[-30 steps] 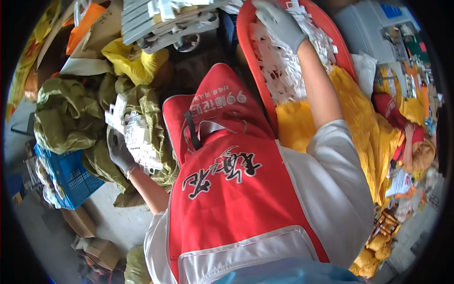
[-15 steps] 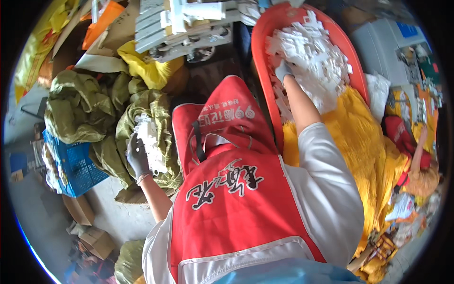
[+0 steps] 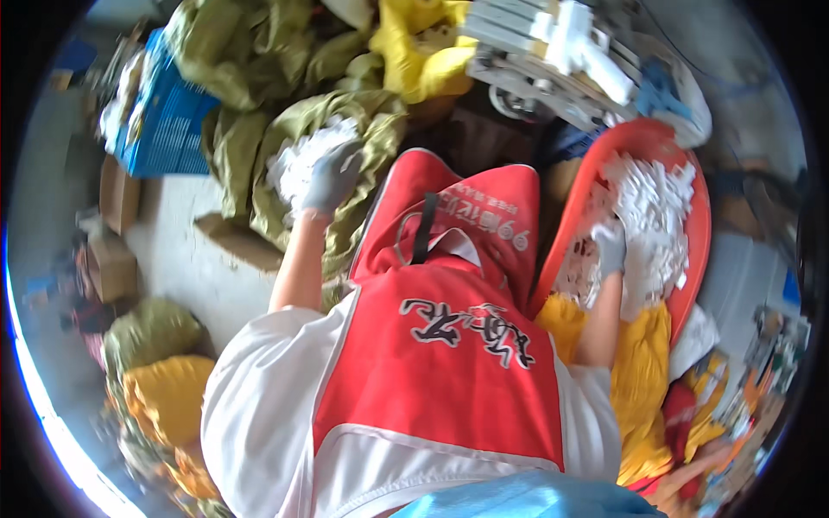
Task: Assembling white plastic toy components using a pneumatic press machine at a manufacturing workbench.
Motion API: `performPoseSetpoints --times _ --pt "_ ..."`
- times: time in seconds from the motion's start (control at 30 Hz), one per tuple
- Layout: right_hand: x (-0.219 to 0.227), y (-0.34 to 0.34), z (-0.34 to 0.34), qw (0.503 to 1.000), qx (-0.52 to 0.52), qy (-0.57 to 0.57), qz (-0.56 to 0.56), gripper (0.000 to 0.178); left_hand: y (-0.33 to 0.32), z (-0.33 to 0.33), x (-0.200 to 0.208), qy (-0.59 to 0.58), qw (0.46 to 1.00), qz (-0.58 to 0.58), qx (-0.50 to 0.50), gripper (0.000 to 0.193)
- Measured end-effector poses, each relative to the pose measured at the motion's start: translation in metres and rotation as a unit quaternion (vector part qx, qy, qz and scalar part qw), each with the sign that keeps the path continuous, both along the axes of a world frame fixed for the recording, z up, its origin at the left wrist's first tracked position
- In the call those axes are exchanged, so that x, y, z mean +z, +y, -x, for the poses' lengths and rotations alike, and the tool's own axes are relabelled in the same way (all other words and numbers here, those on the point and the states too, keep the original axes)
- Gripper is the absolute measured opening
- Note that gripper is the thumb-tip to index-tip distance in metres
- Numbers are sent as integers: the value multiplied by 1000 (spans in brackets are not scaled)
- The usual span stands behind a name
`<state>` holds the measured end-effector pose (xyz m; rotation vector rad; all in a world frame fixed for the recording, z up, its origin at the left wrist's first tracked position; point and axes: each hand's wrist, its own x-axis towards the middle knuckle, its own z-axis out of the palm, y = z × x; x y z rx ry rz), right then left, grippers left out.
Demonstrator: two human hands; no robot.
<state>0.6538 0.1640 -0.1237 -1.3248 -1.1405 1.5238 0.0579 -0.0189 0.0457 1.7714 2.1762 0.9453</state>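
Note:
My left hand, in a grey glove, lies over a heap of white pieces in the open mouth of an olive sack. Blur hides how its fingers are set. At the right stands a long red tub with many small white strip-like pieces, likely plastic. Inside the tub, toward its near left side, is my right hand, also gloved in grey. Its fingers are curled, with a white piece at them; the exact kind is unclear.
A yellow-orange sack spreads at the tub's near end. Ahead stands a grey slatted stand with white parts on it. A blue crate and cardboard boxes are at left. Another person's arm shows lower right.
The view has swung, so the scene sits differently. My left hand has gone from the sack's left edge onto the white pieces. My right hand has drawn nearer within the tub.

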Motion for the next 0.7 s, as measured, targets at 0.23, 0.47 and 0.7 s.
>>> performPoseSetpoints --times 0.23,0.47,0.7 --pt "55 -70 43 710 143 -660 -198 47 31 -36 41 -20 997 71 -24 26" --pt "118 -62 65 614 266 -742 -47 50 82 -37 56 -46 990 -98 -87 25" --pt "71 -71 25 951 -46 -271 -140 46 152 -71 131 33 955 -224 -191 32"
